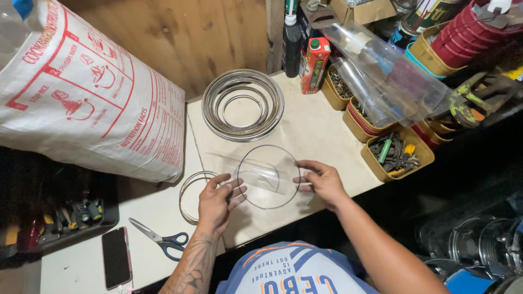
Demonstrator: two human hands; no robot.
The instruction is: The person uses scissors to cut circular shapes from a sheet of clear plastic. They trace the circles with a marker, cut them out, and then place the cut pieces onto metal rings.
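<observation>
I hold a round clear plastic disc (pixel 268 175) just above the pale worktable (pixel 305 125), gripping its rim from both sides. My left hand (pixel 219 199) pinches the left edge and my right hand (pixel 324 181) the right edge. A thin metal ring (pixel 187 191) lies flat under and beside my left hand. Further back on the table sits a stack of nested metal rings (pixel 243 105).
A large white printed sack (pixel 81 92) leans at the left. Blue-handled scissors (pixel 162 239) and a dark phone (pixel 116 257) lie near the front left. Yellow tubs of small tools and hardware (pixel 396 152), rolled clear plastic sheets (pixel 381 76) and a small carton (pixel 314 64) crowd the right.
</observation>
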